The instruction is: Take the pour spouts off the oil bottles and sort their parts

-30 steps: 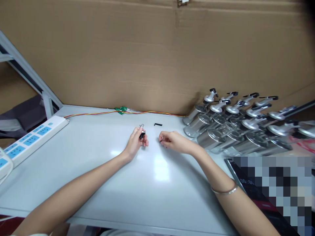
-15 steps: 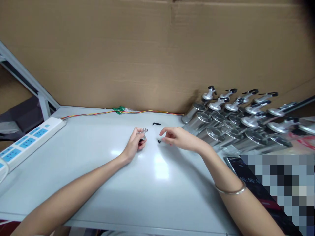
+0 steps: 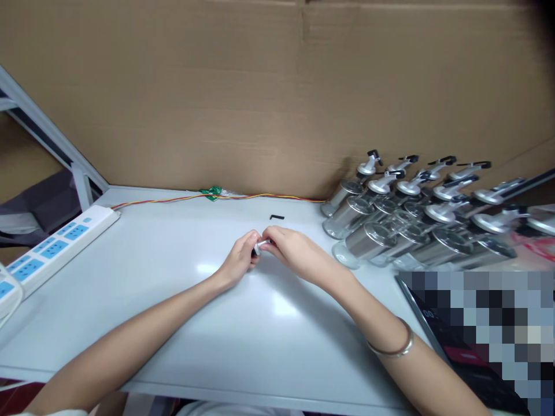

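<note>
Near the middle of the white table (image 3: 208, 341), my left hand (image 3: 241, 257) is closed round a small silver spout piece (image 3: 258, 248) with a dark part at its base. My right hand (image 3: 286, 246) meets it from the right, fingers pinched at the outer end of the spout piece. Something small and dark shows between the right fingertips, mostly hidden. Just behind the hands lies a black L-shaped piece (image 3: 277, 217), touched by neither hand.
Several glass and steel bottles (image 3: 370, 240) with silver spouts crowd the right side. In front of them lies a dark tablet-like device (image 3: 455, 341). A white power strip (image 3: 65, 254) is at the left; wires (image 3: 169, 200) and a green packet (image 3: 211, 192) line the back.
My right hand has moved left to the spout piece in my left hand, its fingers now pinched. The small black piece that lay under the right fingers is no longer on the table.
</note>
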Demonstrator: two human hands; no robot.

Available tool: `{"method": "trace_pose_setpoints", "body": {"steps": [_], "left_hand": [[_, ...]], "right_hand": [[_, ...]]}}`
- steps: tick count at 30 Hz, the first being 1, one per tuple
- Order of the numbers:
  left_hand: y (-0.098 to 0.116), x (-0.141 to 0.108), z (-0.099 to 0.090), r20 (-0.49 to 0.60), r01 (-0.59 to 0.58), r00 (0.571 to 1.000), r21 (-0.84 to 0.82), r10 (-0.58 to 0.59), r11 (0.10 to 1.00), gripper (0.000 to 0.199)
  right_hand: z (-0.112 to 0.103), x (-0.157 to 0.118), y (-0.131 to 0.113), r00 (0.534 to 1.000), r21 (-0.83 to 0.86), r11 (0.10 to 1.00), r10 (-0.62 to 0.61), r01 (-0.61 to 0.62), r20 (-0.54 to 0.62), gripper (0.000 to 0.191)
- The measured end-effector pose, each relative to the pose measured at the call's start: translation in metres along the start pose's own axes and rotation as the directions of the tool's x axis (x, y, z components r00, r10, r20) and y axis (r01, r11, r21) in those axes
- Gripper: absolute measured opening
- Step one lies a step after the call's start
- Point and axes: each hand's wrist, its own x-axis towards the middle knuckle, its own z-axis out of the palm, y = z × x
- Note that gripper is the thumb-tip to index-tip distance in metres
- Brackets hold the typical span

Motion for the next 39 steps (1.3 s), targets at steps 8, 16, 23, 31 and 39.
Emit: {"method": "trace_pose_setpoints", "body": {"steps": [8,16,23,31,39], "left_hand": [[0.008,-0.001,-0.009,-0.166,-0.222,0.947,0.286,0.277,0.932,0.034],[0.020,-0.007,-0.018,-0.132,-0.374,0.870,0.450,0.475,0.811,0.033],[0.023,-0.002,-0.018,-0.079,-0.365,0.895,0.435,0.439,0.823,0.042],[0.024,0.011,-0.024,-0.023,-0.260,0.958,0.358,0.286,0.897,0.051],[0.030,0.013,-0.025,-0.030,-0.172,0.980,0.363,0.197,0.916,0.046]], "right_hand": [[0.013,0.005,-0.007,0.953,0.477,0.843,0.301,-0.248,-0.035,0.031],[0.011,-0.001,-0.021,0.871,0.868,-0.155,0.077,-0.471,0.486,0.046],[0.022,0.000,-0.031,0.911,0.939,-0.058,0.228,-0.338,0.342,0.053],[0.037,0.002,-0.019,0.961,0.463,0.867,0.257,-0.184,-0.099,0.038],[0.017,0.004,0.003,0.982,-0.201,0.978,-0.093,0.059,-0.162,0.038]]}}
